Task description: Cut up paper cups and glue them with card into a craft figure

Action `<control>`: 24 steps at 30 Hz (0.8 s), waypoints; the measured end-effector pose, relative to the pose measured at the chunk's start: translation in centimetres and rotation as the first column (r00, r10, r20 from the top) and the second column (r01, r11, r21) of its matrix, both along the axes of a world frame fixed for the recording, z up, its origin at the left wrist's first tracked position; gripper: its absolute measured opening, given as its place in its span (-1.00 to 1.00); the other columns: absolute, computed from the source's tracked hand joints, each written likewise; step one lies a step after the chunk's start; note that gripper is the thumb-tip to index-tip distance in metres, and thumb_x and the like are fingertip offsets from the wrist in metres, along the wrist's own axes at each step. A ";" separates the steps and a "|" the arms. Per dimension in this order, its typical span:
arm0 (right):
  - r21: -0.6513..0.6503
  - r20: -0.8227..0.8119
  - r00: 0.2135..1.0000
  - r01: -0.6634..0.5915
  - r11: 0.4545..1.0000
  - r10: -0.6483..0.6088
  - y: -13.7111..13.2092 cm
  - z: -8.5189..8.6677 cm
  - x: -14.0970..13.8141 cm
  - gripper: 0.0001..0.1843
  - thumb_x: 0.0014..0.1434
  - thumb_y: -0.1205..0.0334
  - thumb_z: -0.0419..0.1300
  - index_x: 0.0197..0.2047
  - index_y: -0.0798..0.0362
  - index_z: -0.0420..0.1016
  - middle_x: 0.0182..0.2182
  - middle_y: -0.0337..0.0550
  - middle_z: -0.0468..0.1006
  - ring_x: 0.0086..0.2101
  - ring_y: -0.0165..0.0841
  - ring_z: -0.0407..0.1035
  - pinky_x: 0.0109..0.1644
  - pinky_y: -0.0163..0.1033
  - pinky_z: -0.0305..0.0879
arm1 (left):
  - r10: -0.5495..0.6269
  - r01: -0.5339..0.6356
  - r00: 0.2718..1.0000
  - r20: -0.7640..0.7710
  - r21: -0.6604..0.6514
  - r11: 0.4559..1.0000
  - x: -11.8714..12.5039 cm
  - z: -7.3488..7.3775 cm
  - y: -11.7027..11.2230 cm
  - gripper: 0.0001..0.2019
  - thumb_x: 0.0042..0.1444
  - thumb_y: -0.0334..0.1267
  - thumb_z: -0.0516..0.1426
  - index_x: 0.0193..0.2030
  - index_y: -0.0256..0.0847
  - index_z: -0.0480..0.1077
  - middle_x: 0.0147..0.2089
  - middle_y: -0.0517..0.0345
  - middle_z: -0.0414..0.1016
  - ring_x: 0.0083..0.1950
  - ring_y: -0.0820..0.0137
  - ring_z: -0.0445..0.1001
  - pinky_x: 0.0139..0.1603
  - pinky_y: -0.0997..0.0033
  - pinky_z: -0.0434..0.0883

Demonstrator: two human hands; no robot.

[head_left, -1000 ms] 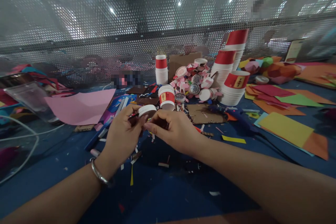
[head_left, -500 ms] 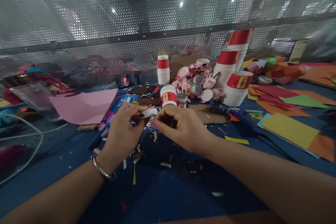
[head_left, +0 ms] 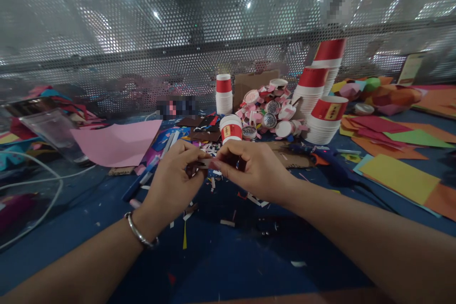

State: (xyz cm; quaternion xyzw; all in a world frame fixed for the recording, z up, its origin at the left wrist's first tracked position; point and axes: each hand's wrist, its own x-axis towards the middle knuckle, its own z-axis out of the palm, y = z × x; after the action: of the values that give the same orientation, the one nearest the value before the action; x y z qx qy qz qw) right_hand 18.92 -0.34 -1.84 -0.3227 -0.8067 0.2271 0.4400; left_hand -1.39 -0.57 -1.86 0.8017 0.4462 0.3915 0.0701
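My left hand point(head_left: 175, 175), with a silver bangle on the wrist, pinches a small pale paper strip point(head_left: 203, 164) between thumb and fingers. The strip's other end meets the fingertips of my right hand point(head_left: 259, 171), whose thumb and forefinger are closed on it. Part of the strip is hidden by the fingers. Just behind the hands, a red and white paper cup point(head_left: 231, 129) leans on the table. Small paper scraps point(head_left: 213, 183) are scattered below and behind the fingers.
Several stacks of paper cups point(head_left: 323, 122) and a heap of pink-and-white paper pieces point(head_left: 272, 107) stand behind. A blue glue gun point(head_left: 333, 168) with its cord lies right, near coloured paper sheets point(head_left: 401, 175). Left are a pink sheet point(head_left: 119, 142) and a clear jar point(head_left: 53, 133).
The fingertips have come together: my right hand now meets the strip's free end, which earlier stuck out from my left hand. The strip has turned and sits slightly lower.
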 end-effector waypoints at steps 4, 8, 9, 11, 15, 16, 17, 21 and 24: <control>-0.002 0.013 1.000 -0.002 1.000 0.002 0.0 0.1 0.0 -0.89 0.31 0.27 0.20 -0.27 0.10 0.50 -0.44 -0.22 0.51 -0.42 -0.41 0.35 -0.33 -0.30 0.21 | -0.027 0.027 1.000 0.008 -0.021 0.999 0.1 0.0 -0.2 -0.69 0.05 -0.59 0.14 -0.19 -0.15 0.59 -0.21 0.16 0.43 -0.20 0.36 0.47 -0.24 0.34 0.41; -0.011 0.040 0.999 -0.002 1.000 0.003 0.0 0.2 0.0 -0.90 0.29 0.29 0.19 -0.29 0.08 0.48 -0.46 -0.23 0.49 -0.43 -0.41 0.32 -0.34 -0.29 0.20 | -0.042 0.042 0.999 0.011 -0.022 0.999 0.2 0.1 -0.2 -0.68 0.03 -0.61 0.13 -0.23 -0.15 0.58 -0.22 0.17 0.42 -0.22 0.38 0.46 -0.26 0.36 0.40; -0.014 0.040 0.999 -0.003 1.000 0.004 0.0 0.2 0.0 -0.90 0.29 0.29 0.19 -0.29 0.08 0.47 -0.46 -0.23 0.49 -0.43 -0.41 0.32 -0.34 -0.29 0.19 | -0.043 0.043 0.999 0.009 -0.022 0.999 0.2 0.1 -0.3 -0.68 0.03 -0.61 0.13 -0.24 -0.15 0.58 -0.22 0.17 0.42 -0.23 0.38 0.45 -0.27 0.37 0.40; -0.015 0.039 0.999 -0.004 1.000 0.005 0.0 0.3 0.0 -0.91 0.28 0.30 0.19 -0.29 0.08 0.47 -0.47 -0.23 0.49 -0.44 -0.41 0.32 -0.35 -0.29 0.19 | -0.048 0.048 0.999 0.009 -0.025 0.999 0.2 0.2 -0.3 -0.69 0.02 -0.61 0.13 -0.24 -0.15 0.57 -0.22 0.16 0.42 -0.23 0.38 0.45 -0.28 0.37 0.40; -0.007 0.052 0.999 -0.002 1.000 0.002 -0.1 0.2 -0.1 -0.92 0.27 0.31 0.18 -0.29 0.08 0.46 -0.47 -0.22 0.49 -0.44 -0.41 0.32 -0.35 -0.28 0.19 | -0.053 0.054 0.999 0.006 -0.039 0.998 0.3 0.2 -0.4 -0.70 0.01 -0.60 0.13 -0.26 -0.15 0.57 -0.22 0.15 0.42 -0.22 0.37 0.45 -0.29 0.37 0.40; -0.006 0.056 0.998 0.001 1.000 -0.001 -0.1 0.2 -0.1 -0.93 0.27 0.31 0.18 -0.28 0.08 0.46 -0.46 -0.22 0.49 -0.43 -0.40 0.32 -0.35 -0.28 0.19 | -0.053 0.053 0.999 0.001 -0.040 0.998 0.3 0.2 -0.4 -0.71 0.01 -0.60 0.13 -0.26 -0.16 0.56 -0.22 0.15 0.42 -0.21 0.37 0.45 -0.29 0.37 0.40; -0.005 0.058 0.998 0.007 1.000 -0.006 -0.1 0.1 -0.1 -0.94 0.27 0.31 0.19 -0.27 0.08 0.46 -0.46 -0.22 0.50 -0.43 -0.40 0.33 -0.35 -0.28 0.19 | -0.054 0.054 0.999 -0.001 -0.039 0.998 0.2 0.2 -0.5 -0.71 0.01 -0.60 0.13 -0.27 -0.16 0.55 -0.23 0.16 0.42 -0.21 0.37 0.44 -0.29 0.38 0.40; -0.012 0.067 0.998 0.016 1.000 -0.016 -0.1 0.1 -0.1 -0.95 0.26 0.29 0.20 -0.26 0.06 0.46 -0.45 -0.22 0.51 -0.42 -0.39 0.34 -0.34 -0.29 0.21 | -0.061 0.061 0.998 -0.003 -0.042 0.997 0.2 0.2 -0.5 -0.71 -0.01 -0.61 0.12 -0.29 -0.15 0.54 -0.23 0.18 0.40 -0.22 0.38 0.43 -0.27 0.38 0.40; -0.020 0.079 0.997 0.022 1.000 -0.021 -0.1 0.1 -0.1 -0.96 0.26 0.28 0.19 -0.25 0.06 0.46 -0.43 -0.21 0.52 -0.40 -0.38 0.35 -0.33 -0.28 0.22 | -0.047 0.046 0.999 -0.011 -0.066 0.997 0.2 0.4 -0.6 -0.70 -0.02 -0.61 0.13 -0.29 -0.14 0.55 -0.23 0.19 0.41 -0.23 0.38 0.43 -0.27 0.38 0.39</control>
State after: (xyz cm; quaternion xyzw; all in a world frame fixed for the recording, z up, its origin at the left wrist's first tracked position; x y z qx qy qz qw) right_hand 18.86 -0.48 -1.74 -0.3445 -0.8175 0.2178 0.4069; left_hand -1.16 -1.15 -1.50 0.8115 0.4406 0.3699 0.1026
